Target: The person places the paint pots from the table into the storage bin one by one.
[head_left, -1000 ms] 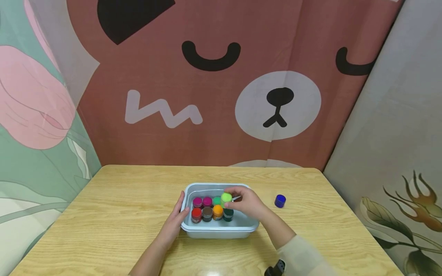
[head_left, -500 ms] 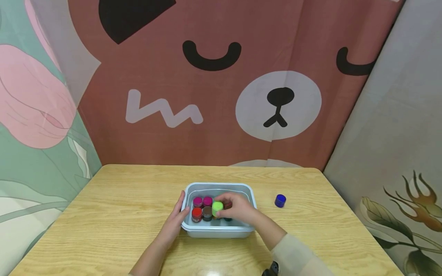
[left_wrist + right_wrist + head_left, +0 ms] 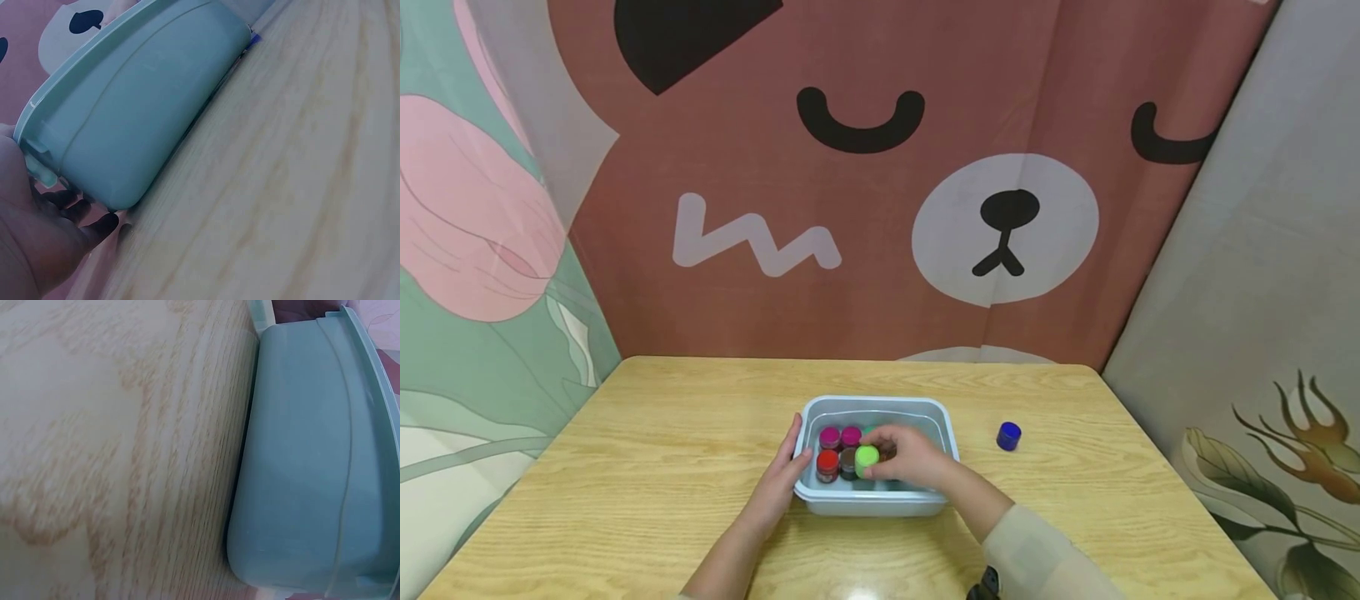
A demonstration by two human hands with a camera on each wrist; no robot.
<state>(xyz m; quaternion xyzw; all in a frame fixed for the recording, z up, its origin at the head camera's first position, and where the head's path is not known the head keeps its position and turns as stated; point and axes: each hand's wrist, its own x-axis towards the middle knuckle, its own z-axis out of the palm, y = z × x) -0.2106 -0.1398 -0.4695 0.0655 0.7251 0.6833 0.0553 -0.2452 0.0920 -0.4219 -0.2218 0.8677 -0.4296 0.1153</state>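
A light blue plastic tub (image 3: pixel 872 503) holds several small paint jars. My right hand (image 3: pixel 910 457) reaches inside it, with thumb and fingers pinching a paint jar with a lime-green lid (image 3: pixel 867 458). This jar is over the front row, beside a brown-lidded jar (image 3: pixel 847 463); whether it touches the tub floor cannot be seen. My left hand (image 3: pixel 784 475) grips the tub's left end, thumb over the rim and fingers outside; the left wrist view shows those fingers (image 3: pixel 100 230) against the tub's outer end. Jars behind my right hand are mostly hidden.
A red-lidded jar (image 3: pixel 827 466) stands in front of two magenta-lidded jars (image 3: pixel 839 437) at the tub's left. A blue jar (image 3: pixel 1009 436) lies tilted on the wooden table (image 3: pixel 700 433), right of the tub. A curtain with a bear print (image 3: pixel 737 308) hangs behind the table.
My right hand has moved left and slightly toward me with the lime-green-lidded jar, from the tub's back right to over the front row. My left hand stays on the tub.
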